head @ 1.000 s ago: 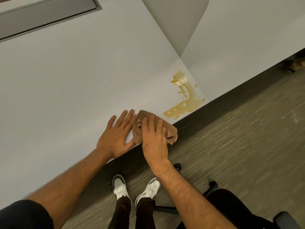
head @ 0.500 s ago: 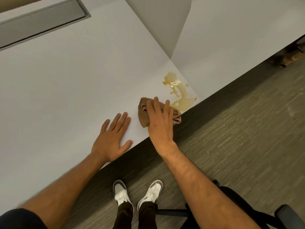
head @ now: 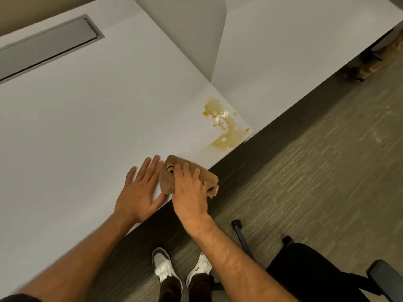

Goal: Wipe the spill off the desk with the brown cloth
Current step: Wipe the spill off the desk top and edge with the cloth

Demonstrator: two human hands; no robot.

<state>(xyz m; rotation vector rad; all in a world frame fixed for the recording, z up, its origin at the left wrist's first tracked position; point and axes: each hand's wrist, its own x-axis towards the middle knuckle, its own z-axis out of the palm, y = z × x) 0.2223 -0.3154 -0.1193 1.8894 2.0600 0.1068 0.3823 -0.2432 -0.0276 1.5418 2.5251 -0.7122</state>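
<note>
Cloth: crumpled brown fabric cloth (head: 169, 184) lies at the near edge of the flat white desk (head: 87, 127), partly overhanging it.
Right hand: right hand (head: 190, 192) presses palm-down on the cloth, fingers spread and slightly curled over it.
Left hand: left hand (head: 139, 190) lies flat on the desk, fingers extended, touching the cloth's left side.
Spill: yellow-brown liquid spill (head: 226, 127) lies to the far right of the cloth, apart from it, at the desk edge.
Floor: grey-green carpet (head: 305, 171) below.

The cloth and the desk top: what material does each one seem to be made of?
The cloth looks like soft woven fabric, matte brown: it folds and bunches under the right hand. The desk looks like smooth laminate, pale and nearly matte; the spill sits on top, which suggests a sealed surface. The core is not visible.
</note>
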